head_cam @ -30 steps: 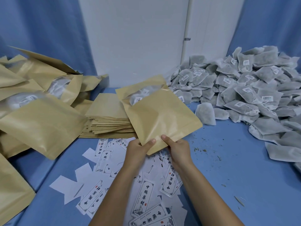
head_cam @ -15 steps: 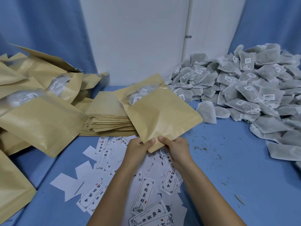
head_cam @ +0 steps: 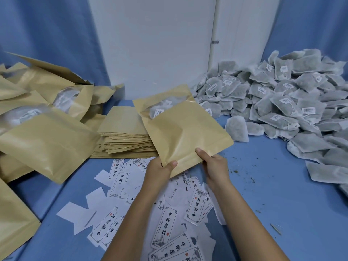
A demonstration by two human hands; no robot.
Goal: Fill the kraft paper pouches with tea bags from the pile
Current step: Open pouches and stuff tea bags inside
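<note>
The person is holding one kraft paper pouch [head_cam: 186, 136] tilted above the middle of the blue tabletop [head_cam: 282, 204], with its nearest corner pointing back toward them. The left hand [head_cam: 160, 170] is pinching that corner with the thumb lying on top; its other fingers are hiding under the paper. The right hand [head_cam: 214, 166] is gripping the near right edge the same way, thumb on top and fingers out of sight beneath.

At the pouch's far end a clear window is showing a tea bag [head_cam: 160, 110] with a small printed tag. How many bags are sitting inside is impossible to tell.

The pile of tea bags [head_cam: 282, 102] is filling the far right corner and running off the picture's right side. A single loose bag [head_cam: 236, 129] is lying at the pile's fringe, just beside the held pouch.

A stack of flat pouches [head_cam: 124, 140] is lying toward the far edge, its right end covered by the held pouch. Filled pouches [head_cam: 47, 140] are heaping along the left edge, several of them cut off by the frame.

Printed labels [head_cam: 165, 223] and blank white slips are lying scattered over the near middle, partly hidden under both forearms. Their small print is too fine to read. Dark crumbs [head_cam: 252, 178] are dotting the tabletop near the right hand.
</note>
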